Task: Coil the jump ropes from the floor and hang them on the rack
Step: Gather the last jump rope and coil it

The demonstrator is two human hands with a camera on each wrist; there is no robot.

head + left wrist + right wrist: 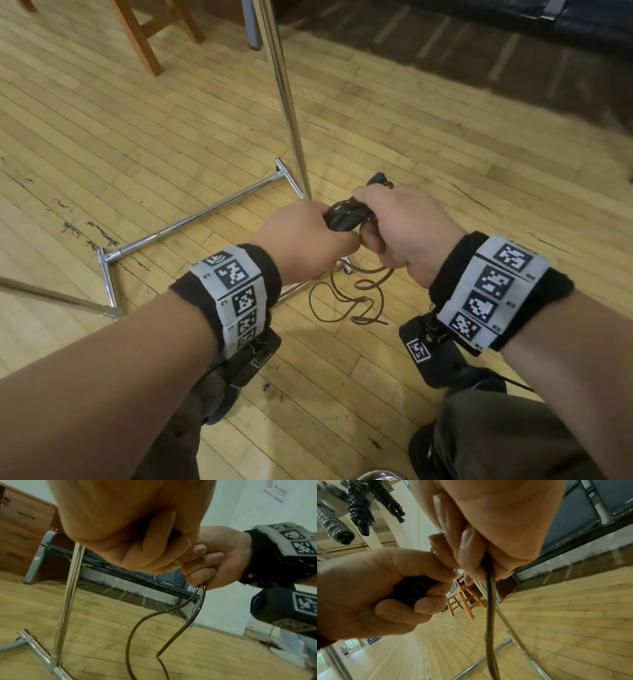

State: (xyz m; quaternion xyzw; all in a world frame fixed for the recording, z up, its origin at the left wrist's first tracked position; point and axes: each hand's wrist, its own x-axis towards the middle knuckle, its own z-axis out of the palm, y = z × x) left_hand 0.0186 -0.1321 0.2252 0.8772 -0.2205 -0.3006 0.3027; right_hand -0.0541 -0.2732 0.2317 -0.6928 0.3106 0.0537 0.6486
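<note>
A jump rope with black handles and a thin brown cord is held between both hands above the wooden floor. My left hand grips the black handles in a fist. Touching it on the right, my right hand is curled round the rope, and the cord runs out below its fingers. The loose cord lies in tangled loops on the floor under the hands. The chrome rack pole rises just behind the hands. Other coiled ropes hang overhead in the right wrist view.
The rack's chrome base bars lie on the floor to the left and under my hands. Wooden chair legs stand at the far left. A dark bench runs along the wall behind. My knees are at the bottom edge.
</note>
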